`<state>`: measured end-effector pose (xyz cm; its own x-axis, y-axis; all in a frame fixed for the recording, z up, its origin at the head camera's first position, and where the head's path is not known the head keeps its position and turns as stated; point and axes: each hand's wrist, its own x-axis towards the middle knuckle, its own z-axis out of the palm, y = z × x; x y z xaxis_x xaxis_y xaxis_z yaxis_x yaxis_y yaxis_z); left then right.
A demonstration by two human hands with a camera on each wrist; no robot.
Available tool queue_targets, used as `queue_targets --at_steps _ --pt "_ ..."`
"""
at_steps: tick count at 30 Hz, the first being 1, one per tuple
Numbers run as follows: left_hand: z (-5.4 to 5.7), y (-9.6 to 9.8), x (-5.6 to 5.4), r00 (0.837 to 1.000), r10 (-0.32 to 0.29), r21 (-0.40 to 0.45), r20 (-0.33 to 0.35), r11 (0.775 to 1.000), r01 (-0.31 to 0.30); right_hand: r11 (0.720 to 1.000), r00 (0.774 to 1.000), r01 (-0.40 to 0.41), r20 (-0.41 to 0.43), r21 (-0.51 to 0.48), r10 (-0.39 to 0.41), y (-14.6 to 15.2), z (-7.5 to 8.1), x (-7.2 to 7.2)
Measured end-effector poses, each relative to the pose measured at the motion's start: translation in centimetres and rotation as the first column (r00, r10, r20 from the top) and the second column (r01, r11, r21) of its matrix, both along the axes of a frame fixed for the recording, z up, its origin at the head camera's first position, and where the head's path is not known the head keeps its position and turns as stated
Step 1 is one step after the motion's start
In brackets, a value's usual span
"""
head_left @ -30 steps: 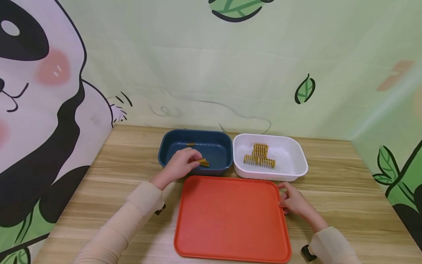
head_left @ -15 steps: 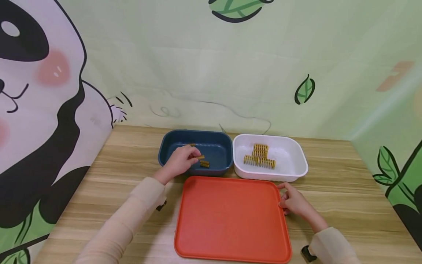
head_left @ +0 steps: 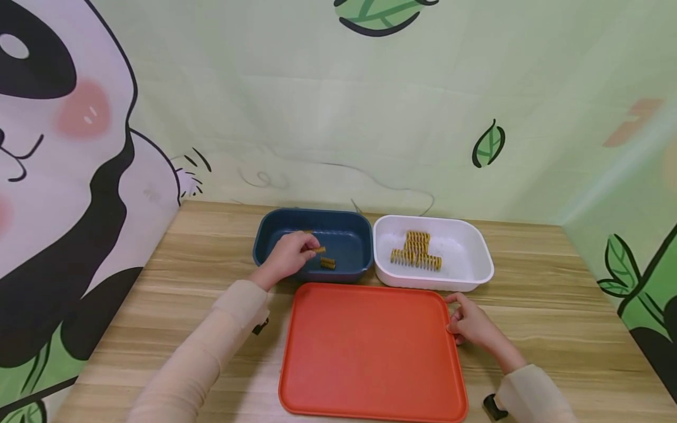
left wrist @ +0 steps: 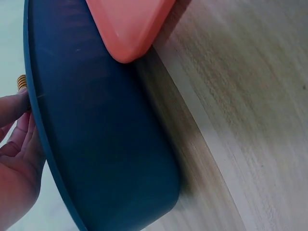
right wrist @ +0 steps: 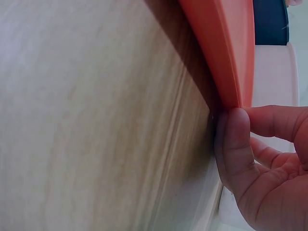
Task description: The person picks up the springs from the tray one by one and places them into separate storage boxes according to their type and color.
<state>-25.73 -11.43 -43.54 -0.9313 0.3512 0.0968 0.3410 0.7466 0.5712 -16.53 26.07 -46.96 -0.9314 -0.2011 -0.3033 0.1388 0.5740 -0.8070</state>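
My left hand reaches over the dark blue bin and pinches a brass-coloured coil spring between thumb and fingertips. In the left wrist view the end of that spring shows just past the bin's rim. Another coil spring lies on the bin floor to the right of the hand, and one more is partly hidden behind it. My right hand pinches the right rim of the red-orange tray near its far corner; the right wrist view shows thumb and finger meeting at the rim.
A white bin stands right beside the blue one, with several coil springs grouped on its floor. Both bins sit behind the tray on the wooden table. A printed cloth backdrop rises along the table's back edge.
My left hand has drawn slightly left and back with the pinched spring, away from the spring lying on the bin floor. The right hand and tray stay put.
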Motion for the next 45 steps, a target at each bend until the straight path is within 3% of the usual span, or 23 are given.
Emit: queue_targets --at_steps 7,29,36,45 --pt "-0.6 -0.2 -0.7 1.000 0.016 -0.021 -0.004 1.000 -0.017 1.000 1.000 0.002 0.001 0.001 -0.002 0.0 -0.1 0.1" --pt "-1.5 -0.4 -2.3 0.996 0.026 -0.121 0.086 0.993 -0.015 1.000 1.000 0.006 -0.003 -0.002 -0.006 0.0 0.0 0.1" --pt "-1.5 -0.2 -2.7 0.989 0.051 -0.118 0.138 0.992 -0.035 1.000 1.000 0.012 0.000 0.001 -0.012 0.0 0.0 0.0" --pt "-2.0 -0.3 -3.2 0.987 0.068 -0.141 0.146 0.989 -0.047 1.000 1.000 0.012 0.016 -0.013 -0.012 0.1 -0.1 -0.1"
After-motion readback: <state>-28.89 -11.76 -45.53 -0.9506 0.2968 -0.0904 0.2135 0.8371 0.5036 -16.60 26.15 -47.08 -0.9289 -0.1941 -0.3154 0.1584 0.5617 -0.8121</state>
